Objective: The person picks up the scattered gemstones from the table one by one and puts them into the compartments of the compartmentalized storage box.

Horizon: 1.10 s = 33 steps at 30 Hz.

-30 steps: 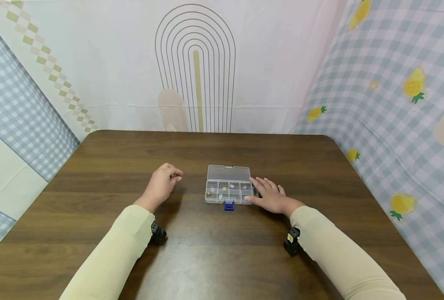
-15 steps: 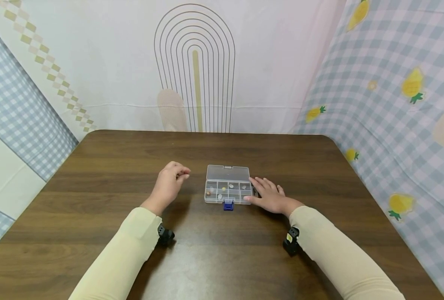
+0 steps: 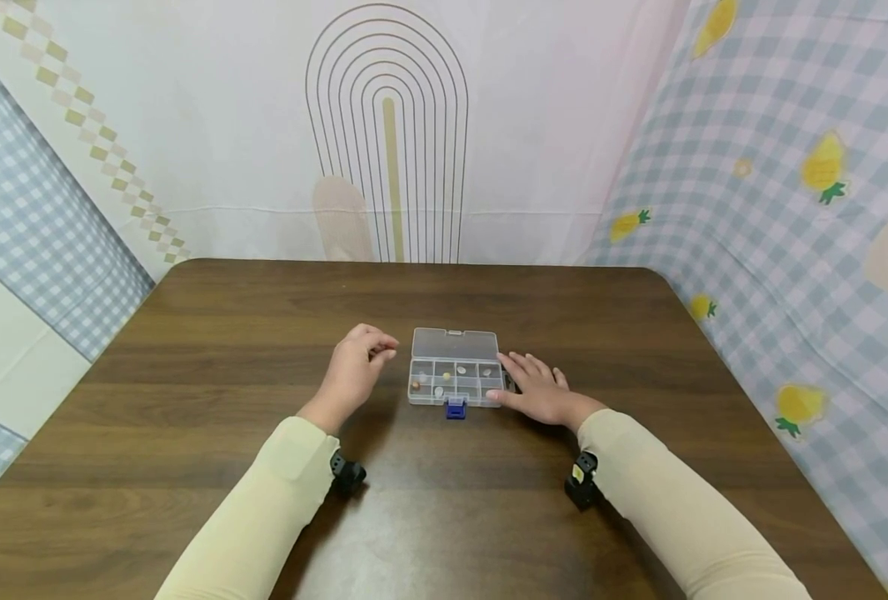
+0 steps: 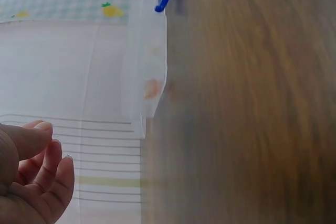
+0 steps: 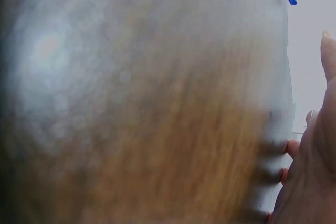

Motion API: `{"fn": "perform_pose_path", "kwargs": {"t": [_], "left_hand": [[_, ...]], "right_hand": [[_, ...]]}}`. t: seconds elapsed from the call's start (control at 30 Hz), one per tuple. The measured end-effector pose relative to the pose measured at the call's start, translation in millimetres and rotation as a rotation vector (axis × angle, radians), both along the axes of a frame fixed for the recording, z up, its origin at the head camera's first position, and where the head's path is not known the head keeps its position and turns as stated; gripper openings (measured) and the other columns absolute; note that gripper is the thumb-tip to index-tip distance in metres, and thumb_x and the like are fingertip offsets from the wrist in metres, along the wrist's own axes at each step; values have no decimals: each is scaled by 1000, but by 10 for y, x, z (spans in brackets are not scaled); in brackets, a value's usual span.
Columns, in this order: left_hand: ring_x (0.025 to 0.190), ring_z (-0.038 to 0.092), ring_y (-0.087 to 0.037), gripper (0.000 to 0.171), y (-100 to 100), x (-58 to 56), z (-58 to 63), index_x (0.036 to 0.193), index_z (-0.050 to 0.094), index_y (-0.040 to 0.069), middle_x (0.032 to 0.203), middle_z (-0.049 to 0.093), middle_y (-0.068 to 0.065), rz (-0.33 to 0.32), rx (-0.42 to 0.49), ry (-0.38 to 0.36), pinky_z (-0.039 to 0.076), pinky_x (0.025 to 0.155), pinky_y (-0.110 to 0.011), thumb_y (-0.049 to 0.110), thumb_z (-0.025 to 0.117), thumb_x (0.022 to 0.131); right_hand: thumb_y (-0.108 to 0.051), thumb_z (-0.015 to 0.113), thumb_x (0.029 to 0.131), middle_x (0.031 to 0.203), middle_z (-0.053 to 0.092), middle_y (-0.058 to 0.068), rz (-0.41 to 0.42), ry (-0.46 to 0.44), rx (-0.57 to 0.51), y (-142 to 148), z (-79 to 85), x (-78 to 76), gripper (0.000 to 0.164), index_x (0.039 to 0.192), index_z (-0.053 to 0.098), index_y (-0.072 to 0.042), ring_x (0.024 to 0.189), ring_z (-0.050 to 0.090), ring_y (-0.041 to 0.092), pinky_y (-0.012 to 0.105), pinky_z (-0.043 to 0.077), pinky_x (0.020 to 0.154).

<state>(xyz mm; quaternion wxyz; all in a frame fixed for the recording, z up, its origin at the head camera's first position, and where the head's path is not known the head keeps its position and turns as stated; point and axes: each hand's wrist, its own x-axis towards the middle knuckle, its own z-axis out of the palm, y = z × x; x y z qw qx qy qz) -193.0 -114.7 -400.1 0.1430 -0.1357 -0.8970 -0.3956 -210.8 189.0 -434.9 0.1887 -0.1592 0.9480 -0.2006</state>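
Observation:
A small clear plastic compartment box (image 3: pixel 455 388) lies on the table with its lid (image 3: pixel 455 343) folded back and a blue latch (image 3: pixel 455 409) at its front. Several small pieces rest in its compartments, among them a brownish one (image 3: pixel 416 386), a yellow one (image 3: pixel 446 377) and whitish ones. My left hand (image 3: pixel 350 371) hovers just left of the box, fingers loosely bent; the left wrist view shows its thumb close to the index fingertip with no thing visible between them. My right hand (image 3: pixel 541 395) lies spread at the box's right side, thumb on the right front part, index fingertip by the hinge corner.
The brown wooden table (image 3: pixel 279 308) runs back to a white patterned cloth (image 3: pixel 534 125). Checked cloth with fruit prints (image 3: pixel 774 250) hangs along the right. A dark object (image 3: pixel 510 381) shows partly beneath the right hand's fingers.
My left hand has moved right, closer to the box, and its thumb and fingers have parted slightly. The right hand and the box have stayed in place.

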Motion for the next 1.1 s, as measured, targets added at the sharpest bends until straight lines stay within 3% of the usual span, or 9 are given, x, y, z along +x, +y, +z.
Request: {"fn": "perform_pose_path", "kwargs": {"t": [0.53, 0.77, 1.1], "left_hand": [[88, 61, -24, 12, 257, 56, -12, 99, 72, -3, 100, 60, -11, -33, 32, -51, 53, 78, -36, -1, 65, 90], [87, 60, -22, 14, 388, 58, -22, 103, 72, -2, 102, 59, -10, -71, 32, -79, 54, 74, -33, 1, 64, 91], [90, 62, -24, 13, 565, 33, -15, 101, 71, -3, 100, 59, -10, -127, 1, -62, 54, 79, -35, 2, 64, 91]], "right_hand": [[-81, 36, 84, 162, 4, 5, -5, 1, 10, -11, -15, -27, 94, 157, 8, -28, 147, -3, 33, 66, -2, 110], [-72, 41, 89, 162, 5, 9, -1, -12, -7, -24, 52, 20, 88, 157, 10, -25, 147, -3, 35, 68, -2, 109], [-76, 38, 87, 162, 4, 9, -9, -14, 2, -26, 26, -9, 90, 157, 9, -26, 147, -3, 35, 67, -2, 109]]}}
